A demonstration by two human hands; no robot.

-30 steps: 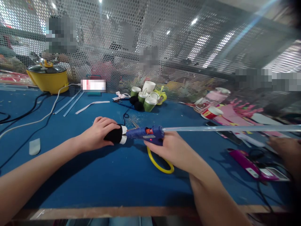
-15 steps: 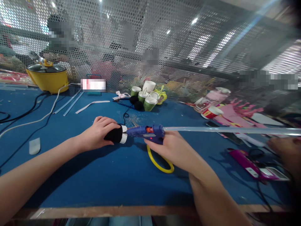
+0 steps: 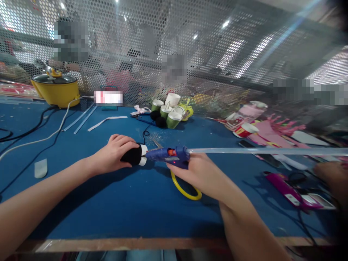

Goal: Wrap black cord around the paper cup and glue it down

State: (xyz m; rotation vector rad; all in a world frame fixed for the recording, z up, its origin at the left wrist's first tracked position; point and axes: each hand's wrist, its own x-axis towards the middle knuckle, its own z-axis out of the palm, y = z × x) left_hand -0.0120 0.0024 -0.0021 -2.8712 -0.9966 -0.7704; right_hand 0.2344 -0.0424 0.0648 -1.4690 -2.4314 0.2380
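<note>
Gripping a blue plastic hot-glue gun in the right hand, near the middle of the blue-covered worktable. Long axis running left to right, almost level; nozzle pointing left and meeting the white rim of a small black cylinder. Sticking out of the gun's back, far off to the right, a long clear glue stick. Right fingers curled shut around the gun's grip from below. Cupping the small black cylinder with the left hand, fingers bent and pressed together over its top, holding it down on the table. Just under the right hand, a yellow plastic loop. At the right edge, another person's hand, blurred. Against half a second ago: same grips, same spot, gun and stick barely shifted
</note>
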